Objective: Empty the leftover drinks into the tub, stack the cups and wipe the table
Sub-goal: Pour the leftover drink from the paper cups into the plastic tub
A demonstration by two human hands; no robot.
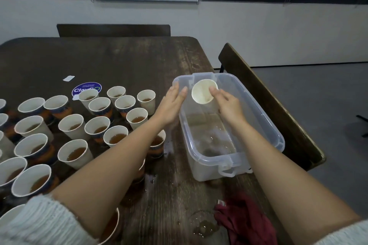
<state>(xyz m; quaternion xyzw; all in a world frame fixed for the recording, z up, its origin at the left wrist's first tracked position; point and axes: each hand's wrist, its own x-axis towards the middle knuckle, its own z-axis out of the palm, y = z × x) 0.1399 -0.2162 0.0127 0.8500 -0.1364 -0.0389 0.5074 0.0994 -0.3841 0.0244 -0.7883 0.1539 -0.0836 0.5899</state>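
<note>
The clear plastic tub [264, 125] sits at the right edge of the wooden table [119, 59], a shallow pool of brown drink in its bottom, with a crowd of part-filled paper cups [137, 118] to its left and a crumpled red cloth [245, 223] on its near side beside a small spill. Over the tub's far end the right hand [229, 105] grasps an emptied paper cup [204, 93] tipped on its side, while the left hand [172, 105] rests flat-fingered against the tub's left wall. A cup this light and thin would likely crush under a squeeze, so it is best held gently round the middle of its wall.

Left hand [172, 103] flat, fingers straight; right hand [229, 105] pinching.
</note>
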